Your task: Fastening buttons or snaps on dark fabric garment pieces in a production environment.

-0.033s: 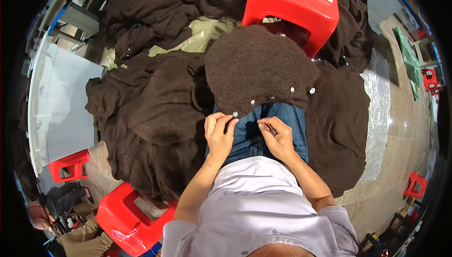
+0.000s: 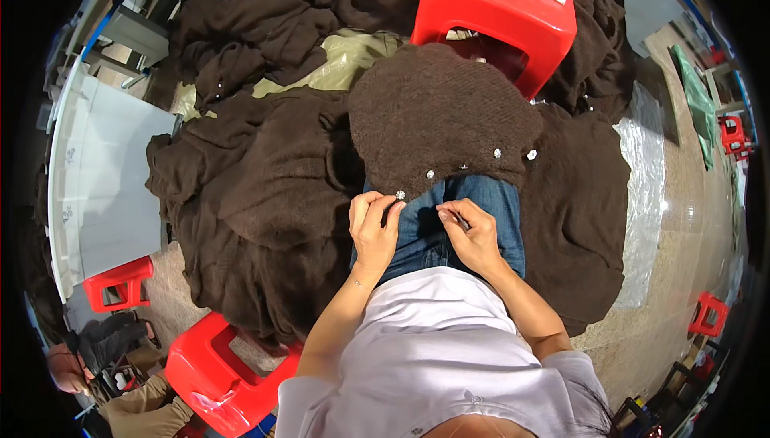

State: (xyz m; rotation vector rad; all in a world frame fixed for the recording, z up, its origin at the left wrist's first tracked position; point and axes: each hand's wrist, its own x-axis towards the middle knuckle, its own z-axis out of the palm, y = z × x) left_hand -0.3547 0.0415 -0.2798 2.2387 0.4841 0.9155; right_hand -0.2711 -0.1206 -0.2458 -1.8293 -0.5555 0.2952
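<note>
Left hand point(image 2: 374, 228): grip is pinching narrowly on the near hem of the brown knit point(image 2: 437, 113), fingertips closing just beside a shiny button point(image 2: 399, 195).

Right hand point(image 2: 473, 233): grip is closing tight around a thin tool point(image 2: 461, 221), too small to identify, and is hovering just off the hem, over the jeans point(image 2: 473, 197).

Brown knit: is lying draped over the person's knees, its far edge reaching the red stool point(image 2: 497, 5); three more buttons are showing along the hem.

Surroundings: dark brown garments point(image 2: 257, 197) are lying heaped on the floor at left and right; a second red stool point(image 2: 220, 374) is standing at lower left.
</note>
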